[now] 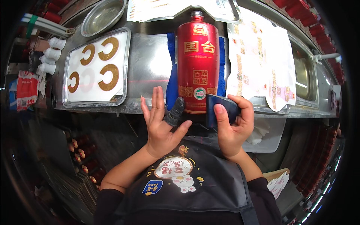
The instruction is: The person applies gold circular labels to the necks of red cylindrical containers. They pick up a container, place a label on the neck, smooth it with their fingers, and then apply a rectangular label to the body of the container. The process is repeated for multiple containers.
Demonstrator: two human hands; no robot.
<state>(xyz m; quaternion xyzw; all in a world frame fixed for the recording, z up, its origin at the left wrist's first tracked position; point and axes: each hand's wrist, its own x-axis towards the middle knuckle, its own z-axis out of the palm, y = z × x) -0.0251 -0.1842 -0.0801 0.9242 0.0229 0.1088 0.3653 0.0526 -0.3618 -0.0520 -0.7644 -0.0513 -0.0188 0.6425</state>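
Two bare hands at a red bottle. The bottle lies on its back on a blue cloth, its neck and silvery cap pointing away from the person, its base toward them, at the near edge of a metal counter. The hands are apart, one to each side of the base.

Left hand: open and gripping nothing. Three fingers extend upward, slightly spread; the thumb stands away from them, angled toward the base. The index finger wears a dark grey finger cover, whose tip lies just beside the bottle's lower left edge; contact cannot be told.

Right hand: closed on a dark blue scraper, the thumb flat on the near face, the other fingers bent around its right side. The scraper's left edge meets the bottle's lower right outline in this view; whether it presses there cannot be told.

Surroundings: at left, a metal tray holds a white sheet bearing gold, C-shaped pieces, with a round metal bowl beyond it. At right lie printed sheets, beside a sink. The person wears a dark apron.
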